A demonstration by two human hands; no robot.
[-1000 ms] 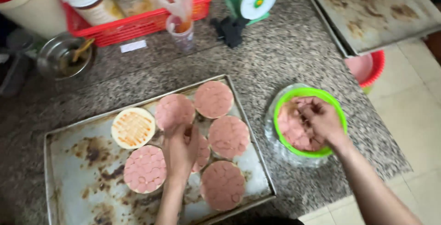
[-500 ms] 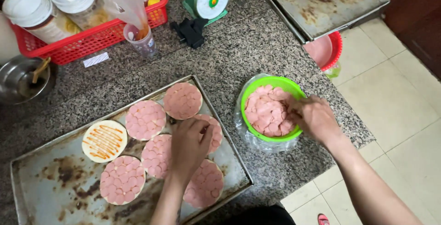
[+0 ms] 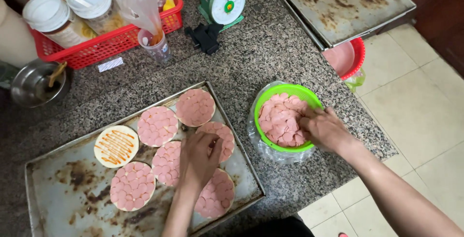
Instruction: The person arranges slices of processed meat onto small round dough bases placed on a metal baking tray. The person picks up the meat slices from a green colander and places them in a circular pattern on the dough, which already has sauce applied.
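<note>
Topping is the step in hand, I judge: sausage slices going onto round bases. On the speckled counter [image 3: 270, 53] lies the worn baking tray [image 3: 63, 198], holding six bases, five covered in pink slices, one sauced base [image 3: 116, 146] bare of meat. My left hand [image 3: 199, 157] rests flat on a covered base [image 3: 220, 138], fingers spread, gripping nothing. My right hand [image 3: 325, 129] dips into the green bowl [image 3: 285, 92], fingers curled on the sausage slices [image 3: 278, 121]. Next calls for lifting slices across to that sauced base.

pink sausage slices [image 3: 282, 121] heaped in green bowl [image 3: 270, 94]
</note>
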